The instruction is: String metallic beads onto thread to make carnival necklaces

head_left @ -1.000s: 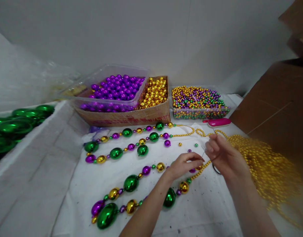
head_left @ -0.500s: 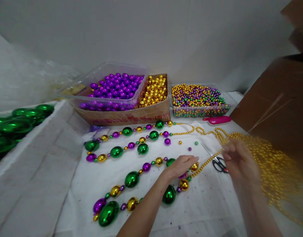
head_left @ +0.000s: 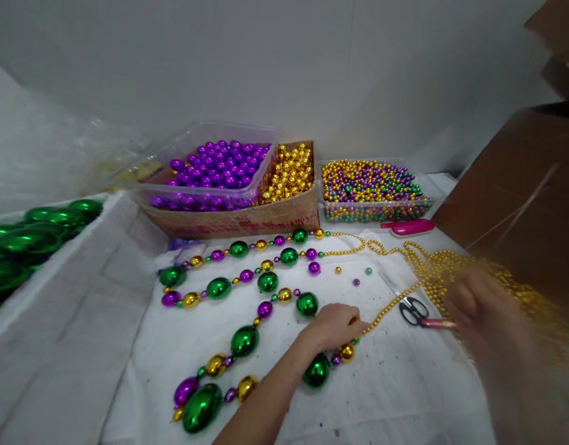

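Note:
My left hand [head_left: 336, 326] is closed around the end of a necklace of large beads, where a gold bead chain [head_left: 392, 304] starts; its fingers hide part of the join. The necklace's green, gold and purple beads, with a big green bead [head_left: 202, 408] at the near end, lie in a loop on the white cloth. My right hand [head_left: 486, 309] is smeared by motion over the gold chain pile [head_left: 444, 262], and its fingers cannot be made out. Between the hands rest scissors [head_left: 413, 311] with black handles, beside a thin red-handled tool [head_left: 437, 323].
Another bead necklace [head_left: 218, 288] lies farther back, with a few loose beads near it. Behind stand a box of purple and gold beads [head_left: 229, 224], a clear tub of small mixed beads [head_left: 377, 213] and a pink tool [head_left: 412, 227]. Cardboard [head_left: 507, 179] rises at right; green ornaments [head_left: 34, 238] fill a left bin.
My right hand has moved right and toward me, away from the chain stretch it was at. My left hand has closed lower on the necklace end, and the necklace's far strand has shifted left.

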The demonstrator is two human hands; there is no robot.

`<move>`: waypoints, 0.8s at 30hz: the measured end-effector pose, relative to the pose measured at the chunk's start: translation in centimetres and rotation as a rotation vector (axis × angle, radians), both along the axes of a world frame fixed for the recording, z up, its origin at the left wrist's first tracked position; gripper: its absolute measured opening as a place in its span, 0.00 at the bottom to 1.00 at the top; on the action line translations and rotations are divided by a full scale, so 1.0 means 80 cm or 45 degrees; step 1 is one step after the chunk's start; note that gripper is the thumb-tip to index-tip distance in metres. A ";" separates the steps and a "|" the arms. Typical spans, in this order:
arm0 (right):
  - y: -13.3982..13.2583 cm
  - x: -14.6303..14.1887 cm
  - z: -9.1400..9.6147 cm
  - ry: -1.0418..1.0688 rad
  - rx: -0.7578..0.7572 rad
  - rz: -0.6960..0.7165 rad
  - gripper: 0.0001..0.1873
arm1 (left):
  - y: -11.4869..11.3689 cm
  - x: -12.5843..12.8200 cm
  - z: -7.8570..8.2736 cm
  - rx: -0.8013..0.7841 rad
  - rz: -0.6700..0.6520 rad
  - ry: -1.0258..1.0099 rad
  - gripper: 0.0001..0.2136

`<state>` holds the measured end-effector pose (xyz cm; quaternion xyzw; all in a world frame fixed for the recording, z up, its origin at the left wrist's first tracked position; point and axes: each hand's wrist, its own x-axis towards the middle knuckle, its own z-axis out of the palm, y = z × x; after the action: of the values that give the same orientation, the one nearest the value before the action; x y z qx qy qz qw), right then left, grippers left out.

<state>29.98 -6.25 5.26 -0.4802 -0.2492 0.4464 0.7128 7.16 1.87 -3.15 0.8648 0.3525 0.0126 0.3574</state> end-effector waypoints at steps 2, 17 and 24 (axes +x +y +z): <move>-0.009 -0.004 -0.005 -0.090 -0.144 0.078 0.12 | 0.002 0.002 0.002 -0.027 -0.071 0.002 0.17; -0.046 -0.043 -0.075 -0.746 -0.556 0.439 0.31 | 0.056 0.064 -0.024 -0.589 0.764 -0.763 0.04; -0.057 -0.059 -0.083 -0.817 -0.637 0.568 0.34 | 0.049 0.017 -0.008 -1.165 0.872 -1.232 0.10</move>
<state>25.23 -10.85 -1.39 -0.6859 -0.4390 0.4643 0.3483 8.49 5.81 -3.82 0.3696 0.3754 0.3542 0.7727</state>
